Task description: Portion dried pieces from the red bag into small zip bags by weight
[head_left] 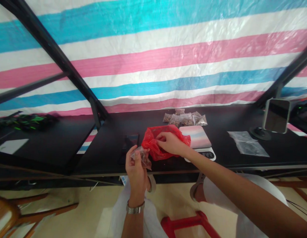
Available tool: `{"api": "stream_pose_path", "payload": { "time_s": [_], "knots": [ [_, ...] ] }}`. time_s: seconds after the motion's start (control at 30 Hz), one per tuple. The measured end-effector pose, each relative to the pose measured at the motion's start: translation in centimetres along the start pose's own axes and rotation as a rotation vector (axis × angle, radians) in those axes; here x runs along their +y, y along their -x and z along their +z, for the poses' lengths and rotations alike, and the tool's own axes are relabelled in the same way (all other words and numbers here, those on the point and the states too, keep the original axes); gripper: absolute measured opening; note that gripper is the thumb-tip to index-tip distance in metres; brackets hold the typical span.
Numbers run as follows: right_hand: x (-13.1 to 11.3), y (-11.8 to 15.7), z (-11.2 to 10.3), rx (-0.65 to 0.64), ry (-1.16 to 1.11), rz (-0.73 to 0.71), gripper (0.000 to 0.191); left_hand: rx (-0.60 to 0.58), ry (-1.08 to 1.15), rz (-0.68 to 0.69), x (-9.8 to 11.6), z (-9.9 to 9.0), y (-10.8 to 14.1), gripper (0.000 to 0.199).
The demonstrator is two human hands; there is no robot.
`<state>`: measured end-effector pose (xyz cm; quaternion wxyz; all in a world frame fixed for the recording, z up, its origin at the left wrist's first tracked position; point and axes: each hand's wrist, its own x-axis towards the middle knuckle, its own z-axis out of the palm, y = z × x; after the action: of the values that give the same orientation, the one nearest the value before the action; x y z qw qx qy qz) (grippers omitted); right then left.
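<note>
My left hand is closed around a small clear plastic bag with a little brownish stuff in it, at the table's front edge. My right hand reaches into a crumpled red plastic bag, its fingers pinched together. Whatever lies between those fingertips is hidden. Just right of the red bag is a kitchen scale with a shiny plate and a dark button panel. Behind it lie several filled clear bags in a heap.
Flat clear bags lie on the black table at the right, beside a phone on a stand. A dark flat object rests left of the red bag. Black frame bars slant up, and a red stool stands below.
</note>
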<state>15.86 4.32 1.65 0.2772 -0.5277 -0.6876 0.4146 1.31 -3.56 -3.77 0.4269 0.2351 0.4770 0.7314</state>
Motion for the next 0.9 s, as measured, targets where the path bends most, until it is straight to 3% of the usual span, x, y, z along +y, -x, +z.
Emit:
{"api": "stream_pose_path", "payload": {
  "time_s": [0.1,0.23,0.4,0.57,0.73,0.9],
  "knots": [
    [0.2,-0.2,-0.7,-0.019,-0.145,0.023,0.017,-0.003,-0.066,0.061,-0.2,-0.3,-0.3,0.062],
    [0.6,0.1,-2.2,-0.039,-0.304,0.010,0.015,0.037,-0.209,0.282,-0.2,-0.5,0.1,0.058],
    [-0.2,2.0,-4.2,0.037,-0.227,-0.021,0.018,-0.112,-0.307,0.458,-0.5,0.0,1.5,0.057],
    [-2.0,4.9,-4.6,0.015,-0.186,-0.169,0.021,-0.243,-0.343,0.436,-1.4,0.6,2.5,0.061],
    [-3.0,6.8,-3.8,0.074,0.010,-0.312,0.012,-0.263,-0.344,0.408,-1.6,0.9,2.7,0.063],
    [-2.7,7.1,-3.5,0.003,0.116,-0.422,0.019,-0.299,-0.362,0.360,-1.9,0.6,2.8,0.063]
  ]
}}
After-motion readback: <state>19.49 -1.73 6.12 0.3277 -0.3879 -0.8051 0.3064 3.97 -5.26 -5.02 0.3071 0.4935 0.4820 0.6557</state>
